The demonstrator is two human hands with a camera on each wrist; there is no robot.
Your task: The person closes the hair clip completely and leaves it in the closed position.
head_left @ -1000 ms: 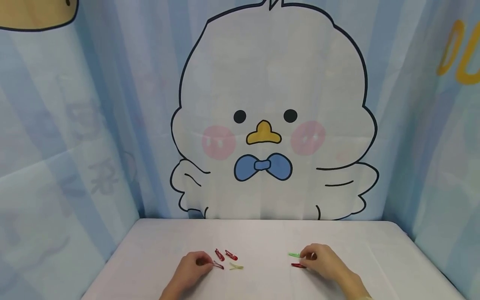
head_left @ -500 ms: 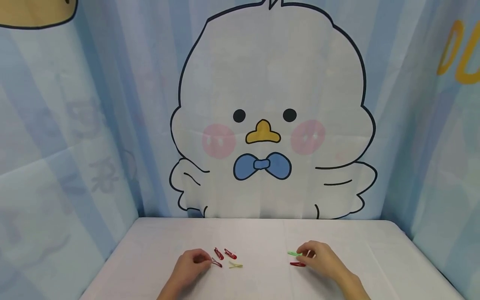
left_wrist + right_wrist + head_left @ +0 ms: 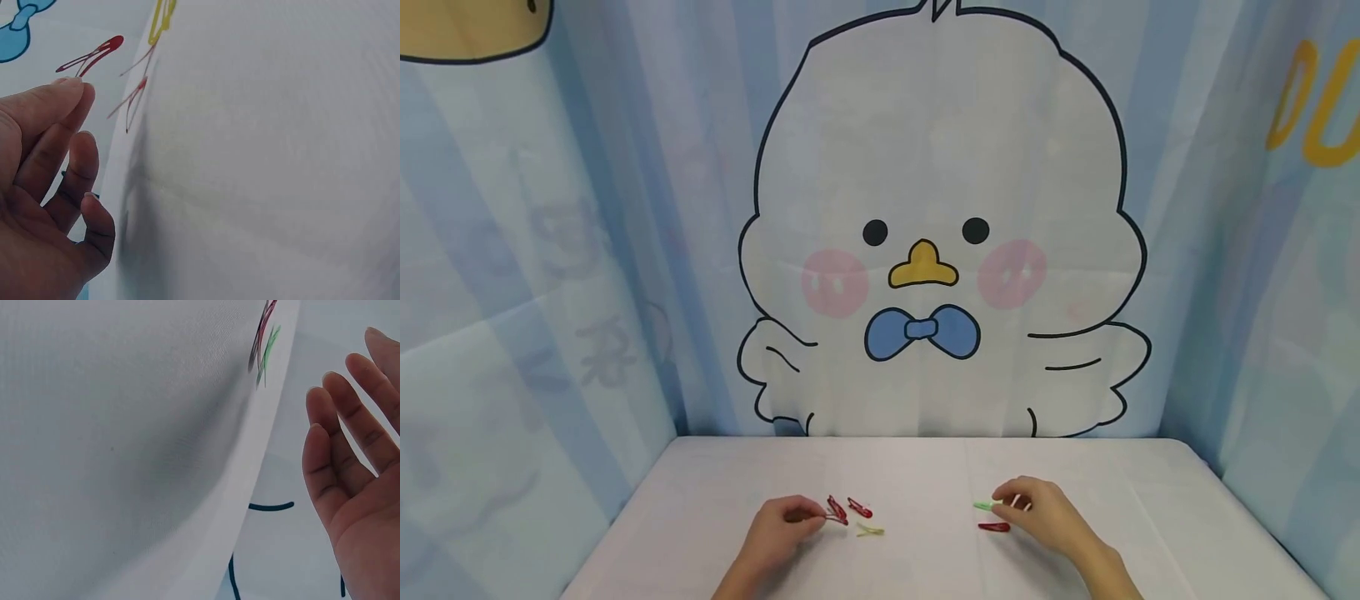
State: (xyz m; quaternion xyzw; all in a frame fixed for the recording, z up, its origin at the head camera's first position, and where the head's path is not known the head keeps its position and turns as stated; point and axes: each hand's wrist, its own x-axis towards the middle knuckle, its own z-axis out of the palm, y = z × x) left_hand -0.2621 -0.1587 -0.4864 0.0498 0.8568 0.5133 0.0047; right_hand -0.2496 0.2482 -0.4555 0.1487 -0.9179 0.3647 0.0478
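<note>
While a light, stiff red metal hair clip (image 3: 836, 511) was pinched by its end in the left hand (image 3: 782, 527), the green clip (image 3: 984, 505) was touched by the right hand (image 3: 1037, 512), whose fingers lay relaxed.

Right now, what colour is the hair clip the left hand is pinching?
Red: the left hand pinches a red hair clip, clearest in the left wrist view.

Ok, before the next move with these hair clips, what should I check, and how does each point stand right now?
1. Left hand has a clip: ok, its fingertips pinch a red clip.
2. Right hand has a clip: cannot tell. The green clip lies at its fingertips, but no view shows a grip.
3. Loose clips in reach: ok. A second red clip and a yellow clip lie beside the left hand, another red clip by the right.
4. Clips apart, not tangled: ok on the table.
5. Both hands in view: ok.
</note>
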